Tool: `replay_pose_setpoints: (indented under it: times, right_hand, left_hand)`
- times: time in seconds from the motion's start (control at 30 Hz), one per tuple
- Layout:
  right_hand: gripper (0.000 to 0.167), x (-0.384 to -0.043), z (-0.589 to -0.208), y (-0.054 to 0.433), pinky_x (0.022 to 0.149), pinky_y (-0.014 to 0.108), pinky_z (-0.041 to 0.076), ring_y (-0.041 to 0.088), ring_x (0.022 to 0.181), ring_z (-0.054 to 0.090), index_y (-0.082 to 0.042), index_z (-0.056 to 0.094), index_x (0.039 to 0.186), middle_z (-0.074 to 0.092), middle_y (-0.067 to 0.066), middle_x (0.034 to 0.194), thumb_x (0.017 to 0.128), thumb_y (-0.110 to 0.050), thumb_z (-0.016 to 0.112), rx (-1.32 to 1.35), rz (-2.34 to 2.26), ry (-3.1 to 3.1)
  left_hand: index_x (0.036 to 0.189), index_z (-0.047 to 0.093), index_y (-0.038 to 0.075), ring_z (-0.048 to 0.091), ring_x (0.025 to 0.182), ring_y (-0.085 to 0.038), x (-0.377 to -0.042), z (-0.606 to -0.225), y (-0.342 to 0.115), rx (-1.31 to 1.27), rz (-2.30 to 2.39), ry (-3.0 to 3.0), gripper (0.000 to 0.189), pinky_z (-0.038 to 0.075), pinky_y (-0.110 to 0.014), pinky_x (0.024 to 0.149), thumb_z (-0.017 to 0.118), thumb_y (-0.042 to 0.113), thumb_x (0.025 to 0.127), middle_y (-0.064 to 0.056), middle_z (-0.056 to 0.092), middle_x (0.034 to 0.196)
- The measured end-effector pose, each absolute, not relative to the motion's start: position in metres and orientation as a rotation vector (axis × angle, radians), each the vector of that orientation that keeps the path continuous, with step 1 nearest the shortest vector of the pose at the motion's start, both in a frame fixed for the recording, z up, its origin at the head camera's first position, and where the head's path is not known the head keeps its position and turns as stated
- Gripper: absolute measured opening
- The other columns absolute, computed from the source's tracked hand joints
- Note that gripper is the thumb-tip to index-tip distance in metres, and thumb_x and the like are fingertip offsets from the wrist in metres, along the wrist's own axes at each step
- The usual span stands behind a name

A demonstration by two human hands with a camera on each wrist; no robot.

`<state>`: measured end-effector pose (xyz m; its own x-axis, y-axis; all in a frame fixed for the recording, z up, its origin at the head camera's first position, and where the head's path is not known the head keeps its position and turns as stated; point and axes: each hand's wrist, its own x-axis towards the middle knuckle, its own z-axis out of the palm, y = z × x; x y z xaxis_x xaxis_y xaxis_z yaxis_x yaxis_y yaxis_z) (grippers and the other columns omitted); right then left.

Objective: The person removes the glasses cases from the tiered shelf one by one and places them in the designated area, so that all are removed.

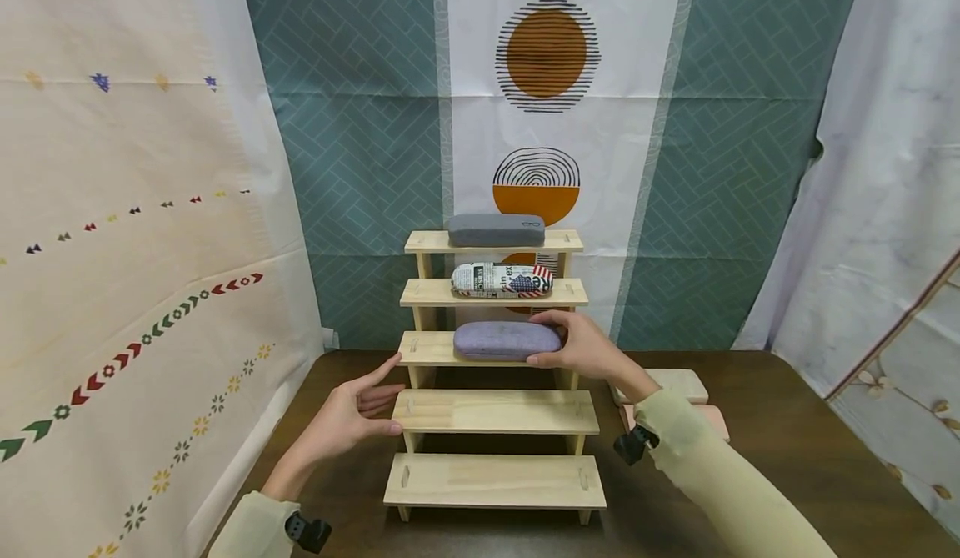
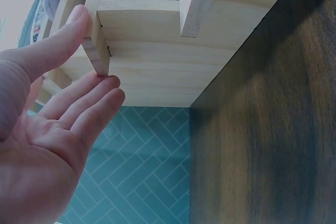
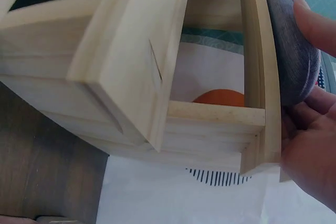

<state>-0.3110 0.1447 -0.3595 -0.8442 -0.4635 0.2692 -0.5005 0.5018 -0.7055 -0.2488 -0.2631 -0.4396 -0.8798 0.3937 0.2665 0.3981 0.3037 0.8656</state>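
A purple glasses case [image 1: 507, 339] lies lengthwise on the middle step of a five-step wooden stand [image 1: 495, 412]. My right hand [image 1: 581, 343] holds the case by its right end, thumb in front and fingers behind. In the right wrist view, the fabric-covered case [image 3: 287, 40] sits against the step between thumb and fingers. At the stand's left side is my left hand [image 1: 348, 414], fingers extended and tips right at the step ends. The left wrist view shows that hand's thumb and straight fingers [image 2: 97, 103] on either side of a step's end.
A grey glasses case [image 1: 495, 231] rests on the top step, and a newspaper-print case [image 1: 501, 281] on the second. To the right, a cream case [image 1: 671, 384] and a pink case [image 1: 712, 420] lie on the dark wooden table [image 1: 780, 458], partly behind my right forearm. Patterned cloths hang around.
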Motion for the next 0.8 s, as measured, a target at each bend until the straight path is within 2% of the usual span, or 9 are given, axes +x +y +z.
replay_pose_setpoints:
  times: [0.17, 0.33, 0.57, 0.67, 0.8]
  right_hand:
    - [0.066, -0.306, -0.361, 0.145, 0.079, 0.038, 0.055, 0.023, 0.094, 0.061, -0.003, 0.064, 0.142, 0.067, 0.011, 0.121, 0.084, -0.022, 0.092, 0.813, 1.35, -2.67]
    - [0.067, -0.303, -0.363, 0.146, 0.084, 0.038, 0.055, 0.026, 0.103, 0.062, -0.003, 0.064, 0.142, 0.066, 0.014, 0.129, 0.084, -0.023, 0.092, 0.776, 1.447, -2.641]
    - [0.065, -0.296, -0.367, 0.148, 0.094, 0.04, 0.053, 0.028, 0.114, 0.062, -0.007, 0.065, 0.142, 0.062, 0.013, 0.141, 0.085, -0.024, 0.091, 0.751, 1.522, -2.604]
    - [0.064, -0.291, -0.366, 0.148, 0.092, 0.04, 0.054, 0.028, 0.111, 0.063, -0.008, 0.065, 0.141, 0.063, 0.013, 0.138, 0.085, -0.022, 0.091, 0.736, 1.575, -2.58]
    - [0.064, -0.285, -0.367, 0.147, 0.087, 0.038, 0.056, 0.027, 0.105, 0.065, -0.003, 0.063, 0.141, 0.065, 0.015, 0.133, 0.085, -0.017, 0.091, 0.736, 1.646, -2.538]
  left_hand:
    - [0.166, 0.038, 0.02, 0.058, 0.134, -0.04, -0.249, -0.441, -0.263, -0.769, -1.679, -2.531, 0.102, 0.053, -0.05, 0.103, 0.092, 0.003, 0.08, -0.025, 0.048, 0.155]
    - [0.165, 0.039, 0.02, 0.058, 0.134, -0.04, -0.25, -0.441, -0.263, -0.772, -1.681, -2.523, 0.102, 0.053, -0.051, 0.103, 0.092, 0.002, 0.08, -0.023, 0.047, 0.157]
    - [0.166, 0.038, 0.019, 0.058, 0.134, -0.04, -0.249, -0.44, -0.263, -0.773, -1.676, -2.527, 0.102, 0.056, -0.039, 0.102, 0.092, 0.003, 0.08, -0.023, 0.045, 0.158]
    - [0.166, 0.038, 0.019, 0.057, 0.135, -0.04, -0.248, -0.44, -0.263, -0.78, -1.68, -2.52, 0.102, 0.055, -0.044, 0.103, 0.092, 0.003, 0.08, -0.023, 0.043, 0.16]
    - [0.165, 0.038, 0.018, 0.057, 0.135, -0.041, -0.249, -0.44, -0.263, -0.786, -1.684, -2.511, 0.102, 0.051, -0.054, 0.104, 0.091, 0.002, 0.08, -0.023, 0.043, 0.16]
